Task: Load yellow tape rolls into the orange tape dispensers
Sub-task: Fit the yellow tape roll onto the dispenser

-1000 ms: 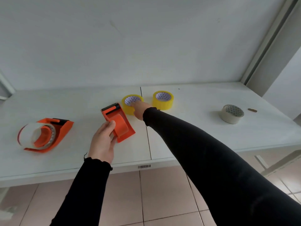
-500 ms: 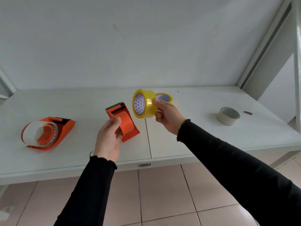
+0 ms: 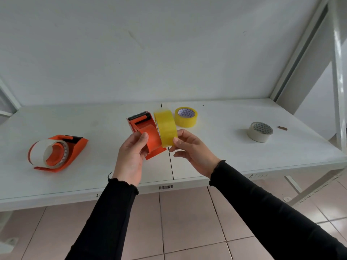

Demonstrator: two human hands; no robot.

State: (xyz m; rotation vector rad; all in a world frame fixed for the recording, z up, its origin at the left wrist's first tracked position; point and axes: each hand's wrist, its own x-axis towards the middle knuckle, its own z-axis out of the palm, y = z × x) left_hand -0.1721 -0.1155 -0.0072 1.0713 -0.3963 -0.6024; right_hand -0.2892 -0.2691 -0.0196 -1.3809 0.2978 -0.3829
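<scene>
My left hand (image 3: pixel 131 156) grips an orange tape dispenser (image 3: pixel 145 132) above the white table (image 3: pixel 105 128), its toothed black blade pointing away from me. My right hand (image 3: pixel 191 149) holds a yellow tape roll (image 3: pixel 166 127) on edge, pressed against the right side of the dispenser's hub. A second yellow tape roll (image 3: pixel 186 117) lies flat on the table just behind. Another orange dispenser (image 3: pixel 58 152), holding a clear roll, lies on its side at the left.
A beige tape roll (image 3: pixel 260 131) lies flat at the right of the table, with a small brown scrap (image 3: pixel 282 128) beyond it. A white wall backs the table and a metal shelf post (image 3: pixel 338 72) stands at the right. Pink tiled floor lies below the table's front edge.
My right hand picked the yellow roll off the table, turned it on edge and brought it against the dispenser, which my left hand lifted closer to me.
</scene>
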